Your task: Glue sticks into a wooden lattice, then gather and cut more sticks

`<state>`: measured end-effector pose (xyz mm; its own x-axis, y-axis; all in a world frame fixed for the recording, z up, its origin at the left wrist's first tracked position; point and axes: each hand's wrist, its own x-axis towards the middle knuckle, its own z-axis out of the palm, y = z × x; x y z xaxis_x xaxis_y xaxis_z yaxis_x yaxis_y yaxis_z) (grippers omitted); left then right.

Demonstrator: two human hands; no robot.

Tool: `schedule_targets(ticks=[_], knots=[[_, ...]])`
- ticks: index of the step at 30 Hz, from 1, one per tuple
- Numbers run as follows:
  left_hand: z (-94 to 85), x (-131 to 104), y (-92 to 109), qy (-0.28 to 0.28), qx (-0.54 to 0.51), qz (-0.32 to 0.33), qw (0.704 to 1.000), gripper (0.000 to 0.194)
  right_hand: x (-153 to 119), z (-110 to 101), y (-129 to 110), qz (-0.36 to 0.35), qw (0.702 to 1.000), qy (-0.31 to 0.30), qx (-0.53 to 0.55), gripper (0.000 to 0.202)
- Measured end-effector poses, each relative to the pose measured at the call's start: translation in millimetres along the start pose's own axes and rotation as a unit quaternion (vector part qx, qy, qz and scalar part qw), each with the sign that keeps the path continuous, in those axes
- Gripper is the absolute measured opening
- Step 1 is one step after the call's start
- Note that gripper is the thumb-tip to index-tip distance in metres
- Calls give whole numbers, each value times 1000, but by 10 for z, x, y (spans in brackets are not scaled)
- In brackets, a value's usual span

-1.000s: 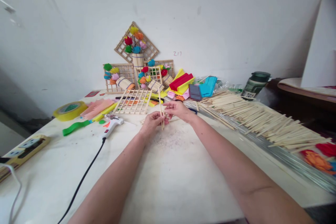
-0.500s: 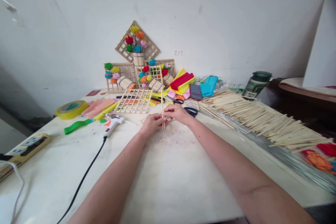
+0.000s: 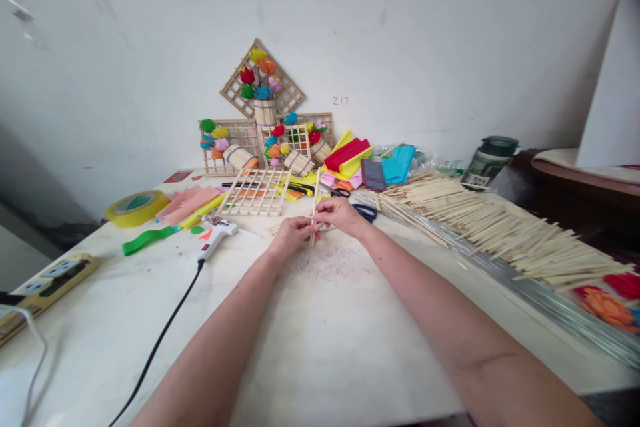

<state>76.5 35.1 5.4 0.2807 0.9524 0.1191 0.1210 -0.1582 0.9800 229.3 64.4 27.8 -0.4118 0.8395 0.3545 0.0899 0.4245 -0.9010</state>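
Note:
My left hand (image 3: 295, 235) and my right hand (image 3: 341, 215) meet over the middle of the table, both closed on thin wooden sticks (image 3: 316, 188). The sticks stand nearly upright between my fingertips; how many there are I cannot tell. More stick ends poke out sideways beside my left hand, partly covered by the fingers. Just beyond the hands lies a lattice of crossed wooden sticks (image 3: 254, 203). Dark-handled scissors (image 3: 365, 212) rest right beside my right hand. To the left is a white glue gun (image 3: 218, 237) with a black cord.
A long pile of wooden sticks (image 3: 500, 227) and metal wires (image 3: 545, 310) cover the right side. Yellow tape (image 3: 136, 208) and a power strip (image 3: 50, 287) lie left. Flower-decorated lattices (image 3: 263, 77) lean on the wall, near coloured paper (image 3: 350, 153). A green-lidded jar (image 3: 489, 161) stands back right.
The upright sticks in my fingers have tipped slightly to the right at the top and now look closer together. Both hands stay in nearly the same place.

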Motion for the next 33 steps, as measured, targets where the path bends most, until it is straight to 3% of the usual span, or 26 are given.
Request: schedule_targets(ticks=[15, 21, 33], knots=[[-17, -34, 27, -8, -31, -34, 999, 43, 8, 23, -11, -30, 998, 3, -63, 21], [-23, -37, -9, -21, -27, -47, 998, 40, -5, -13, -47, -12, 1000, 3, -5, 29], [-58, -25, -32, -75, -166, -111, 977, 35, 9, -26, 59, 49, 997, -16, 64, 31]])
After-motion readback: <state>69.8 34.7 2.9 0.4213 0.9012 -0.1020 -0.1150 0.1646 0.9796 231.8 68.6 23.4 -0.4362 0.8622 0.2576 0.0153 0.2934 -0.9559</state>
